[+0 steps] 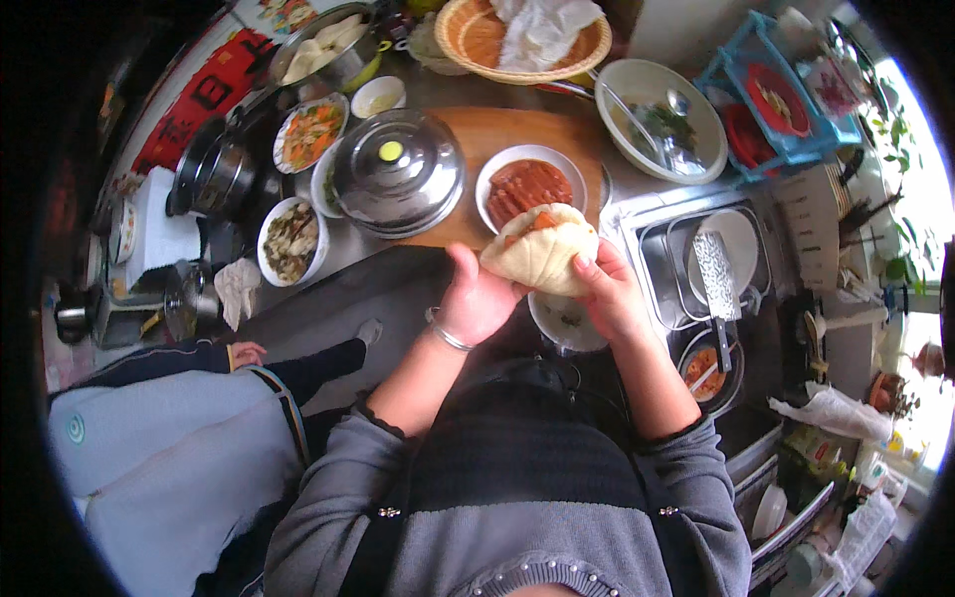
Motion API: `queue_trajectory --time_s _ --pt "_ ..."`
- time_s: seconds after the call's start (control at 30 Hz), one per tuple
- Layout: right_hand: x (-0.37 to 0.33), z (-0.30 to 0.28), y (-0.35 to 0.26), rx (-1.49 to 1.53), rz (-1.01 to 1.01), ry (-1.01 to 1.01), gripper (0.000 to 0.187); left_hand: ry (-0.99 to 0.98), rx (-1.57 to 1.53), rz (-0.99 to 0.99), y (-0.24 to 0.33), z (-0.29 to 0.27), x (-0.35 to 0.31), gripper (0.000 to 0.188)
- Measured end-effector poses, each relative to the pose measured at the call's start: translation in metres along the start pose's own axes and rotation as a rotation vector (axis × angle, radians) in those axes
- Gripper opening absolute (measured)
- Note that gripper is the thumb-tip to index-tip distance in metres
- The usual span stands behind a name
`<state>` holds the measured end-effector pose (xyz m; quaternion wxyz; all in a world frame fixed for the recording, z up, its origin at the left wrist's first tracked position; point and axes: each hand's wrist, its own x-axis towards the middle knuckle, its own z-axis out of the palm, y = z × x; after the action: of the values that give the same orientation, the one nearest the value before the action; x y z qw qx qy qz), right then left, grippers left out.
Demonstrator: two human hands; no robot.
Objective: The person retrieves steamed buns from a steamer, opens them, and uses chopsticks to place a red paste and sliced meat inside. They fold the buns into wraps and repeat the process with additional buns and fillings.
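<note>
Item: folded bun [545, 261], one, pale, with reddish-orange filling showing along its far edge. Location: between the hands, just near of the bowl of reddish slices [529, 189] as seen from above (the height between them cannot be told). Long axis: left to right, its right end slightly farther off.

Right hand [619, 297]: at the bun's right end, pinching it, thumb on top; the closer-gripping of the two.

Left hand [479, 300]: at the bun's near-left edge, thumb spread away from it; the other fingers are mostly hidden behind the bun, their pressure not to be told.

Count: hands on the bun, two; domed steel lid [398, 169], one; wooden board [473, 129], one; wicker basket [463, 45], one; broad-bladed cleaver [716, 274], one, at right.
</note>
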<state>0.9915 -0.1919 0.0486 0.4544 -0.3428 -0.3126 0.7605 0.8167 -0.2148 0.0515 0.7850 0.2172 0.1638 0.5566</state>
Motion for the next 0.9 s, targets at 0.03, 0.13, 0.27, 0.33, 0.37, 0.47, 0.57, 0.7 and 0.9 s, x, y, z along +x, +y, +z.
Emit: queue_trajectory --time_s 0.03,0.13,0.27,0.33,0.37,0.47,0.57,0.7,0.9 --pt "0.005 0.009 0.002 0.032 -0.019 -0.03 0.043 -0.113 0.1 0.068 0.011 -0.005 -0.005 0.08" --pt "0.02 0.036 0.007 -0.06 0.001 -0.109 0.042 0.153 0.446 0.206 0.04 -0.018 -0.026 0.068" --pt "0.037 0.079 0.008 -0.34 -0.034 -0.355 0.05 0.35 0.37 0.339 0.074 -0.036 -0.054 0.053" --pt "0.049 0.108 0.012 -0.642 -0.147 -0.476 0.056 0.386 0.287 0.338 0.099 -0.046 -0.072 0.054" --pt "0.053 0.126 0.019 -0.585 -0.137 -0.469 0.053 0.354 0.283 0.36 0.111 -0.05 -0.08 0.056" --pt "0.068 0.173 0.028 -0.662 -0.093 -0.473 0.046 0.352 0.301 0.416 0.145 -0.066 -0.104 0.062" --pt "0.093 0.217 0.042 -0.66 -0.095 -0.484 0.044 0.411 0.273 0.456 0.172 -0.082 -0.114 0.069" --pt "0.123 0.269 0.049 -0.399 -0.034 -0.569 0.042 0.205 0.049 0.574 0.218 -0.082 -0.125 0.069" --pt "0.14 0.326 0.041 -0.42 0.015 -0.57 0.051 0.4 0.836 0.577 0.251 -0.057 -0.127 0.071"
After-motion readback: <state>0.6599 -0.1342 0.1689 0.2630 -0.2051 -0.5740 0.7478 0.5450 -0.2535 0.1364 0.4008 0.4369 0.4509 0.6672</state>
